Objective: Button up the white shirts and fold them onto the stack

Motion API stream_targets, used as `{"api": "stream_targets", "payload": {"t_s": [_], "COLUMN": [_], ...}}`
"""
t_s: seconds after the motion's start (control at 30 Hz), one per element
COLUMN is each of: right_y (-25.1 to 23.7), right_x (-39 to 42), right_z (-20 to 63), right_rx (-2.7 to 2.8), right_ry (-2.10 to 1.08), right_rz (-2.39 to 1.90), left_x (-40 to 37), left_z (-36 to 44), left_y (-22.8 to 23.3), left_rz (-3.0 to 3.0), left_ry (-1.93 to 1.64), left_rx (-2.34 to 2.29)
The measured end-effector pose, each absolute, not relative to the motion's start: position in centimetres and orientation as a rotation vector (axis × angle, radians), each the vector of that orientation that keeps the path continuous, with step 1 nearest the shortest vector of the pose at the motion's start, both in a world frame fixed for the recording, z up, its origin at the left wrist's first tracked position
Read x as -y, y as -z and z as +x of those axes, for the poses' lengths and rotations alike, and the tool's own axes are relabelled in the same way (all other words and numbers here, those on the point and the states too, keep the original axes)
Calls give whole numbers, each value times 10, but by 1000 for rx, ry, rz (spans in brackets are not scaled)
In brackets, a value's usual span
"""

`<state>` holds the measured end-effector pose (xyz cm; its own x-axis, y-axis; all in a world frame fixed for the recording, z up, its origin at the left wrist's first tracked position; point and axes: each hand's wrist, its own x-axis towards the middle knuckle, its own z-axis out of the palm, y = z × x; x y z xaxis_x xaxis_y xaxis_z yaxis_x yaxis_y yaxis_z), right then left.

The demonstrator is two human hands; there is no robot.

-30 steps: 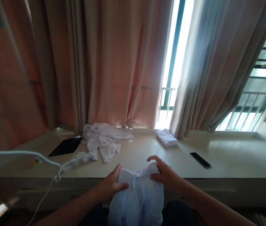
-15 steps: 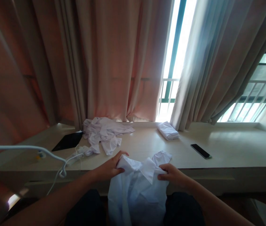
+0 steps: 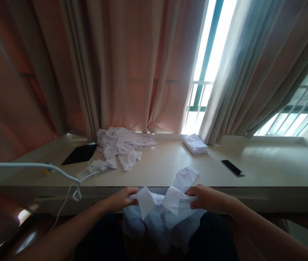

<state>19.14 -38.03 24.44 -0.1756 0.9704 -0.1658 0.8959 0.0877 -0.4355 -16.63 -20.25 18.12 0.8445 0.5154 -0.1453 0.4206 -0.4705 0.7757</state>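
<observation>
The left hand [image 3: 121,198] and the right hand [image 3: 206,197] each pinch the white collared shirt [image 3: 161,214] at the shoulders, fingers closed on the fabric at either side of the collar [image 3: 159,197]. The hold at both ends keeps the neckline stretched flat along the near edge of the surface [image 3: 170,170], while the body of the garment hangs over the person's lap below the edge. One sleeve or flap [image 3: 185,178] lies up on the surface just beyond the right hand. Compared with half a second ago, both hands have dropped lower and moved further apart, so the collar now sits at the edge rather than above it and both collar points show open. Further back, a crumpled pile of white garments [image 3: 121,146] lies near the curtain [image 3: 132,65], a folded white garment [image 3: 196,144] rests beside the window gap, and a phone [image 3: 232,168] lies well apart to the right. A white cable [image 3: 69,181] crosses the left side.
</observation>
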Motion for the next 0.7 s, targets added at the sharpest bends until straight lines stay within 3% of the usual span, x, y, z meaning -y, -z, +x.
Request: {"api": "stream_targets", "payload": {"t_s": [0.17,0.3,0.43,0.53,0.7], "right_y": [-276,-301,-295,-282,-265], "right_x": [375,375,376,376,372], "right_z": [194,201,209,213,217], "right_rx": [2239,2157,2131,2101,1892], "right_ry": [68,214,-41,-446,-1008], "right_rz": [-2089,-2025,-2050,-1956,-1734], "left_x": [194,183,174,170,168], "left_z": [-171,-174,-177,-182,-186], "left_y": [-242,-276,-279,-280,-287], "left_rz": [2318,2365,2340,2385,2366], "left_ry": [-437,-540,-291,-226,-439], "left_rx": [-759,-781,-720,-673,-704]}}
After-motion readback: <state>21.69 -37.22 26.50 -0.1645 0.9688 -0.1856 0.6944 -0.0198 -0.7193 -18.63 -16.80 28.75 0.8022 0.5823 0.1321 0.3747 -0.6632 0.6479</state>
